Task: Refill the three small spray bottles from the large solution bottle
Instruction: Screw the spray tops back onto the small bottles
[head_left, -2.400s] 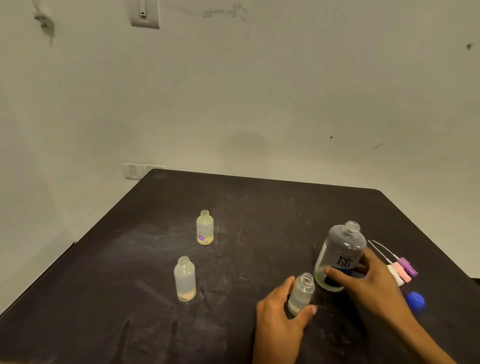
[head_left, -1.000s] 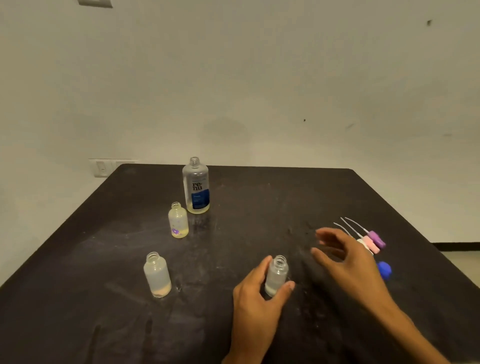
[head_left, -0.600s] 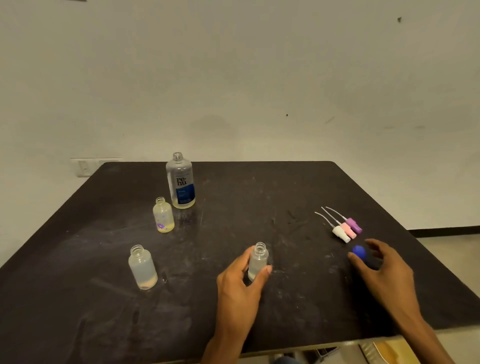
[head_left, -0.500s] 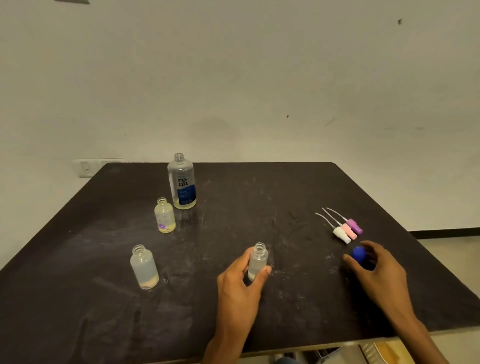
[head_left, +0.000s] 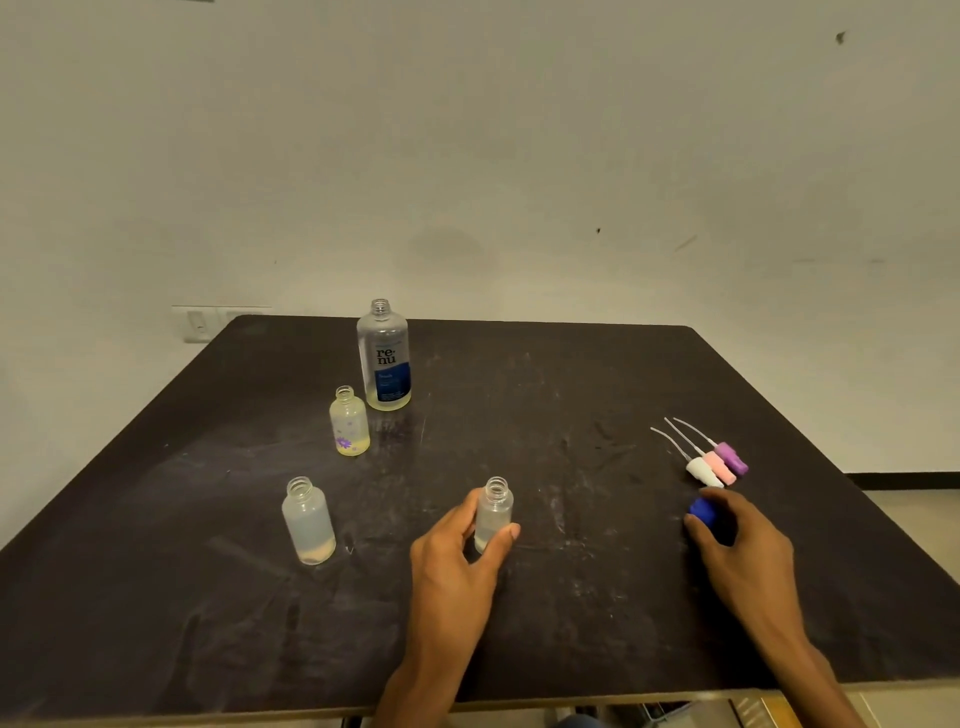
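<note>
The large clear solution bottle (head_left: 384, 358) with a blue label stands uncapped at the back of the black table (head_left: 571, 389). In front of it is a small yellowish bottle (head_left: 349, 423) with a purple flower. A second small open bottle (head_left: 307, 522) stands at the left front. My left hand (head_left: 457, 561) grips the third small open bottle (head_left: 493, 514), upright on the table. My right hand (head_left: 737, 545) curls its fingers round the blue cap (head_left: 702, 509), which lies on the table.
Three spray heads, white (head_left: 701, 470), pink (head_left: 719, 466) and purple (head_left: 732, 458), lie side by side at the right with their tubes pointing back left. A wall rises just behind the table. The table's front edge runs below my wrists.
The large bottle went from my right hand to the back of the table. My right hand then moved right and closed on the blue cap. My left hand kept holding its small bottle.
</note>
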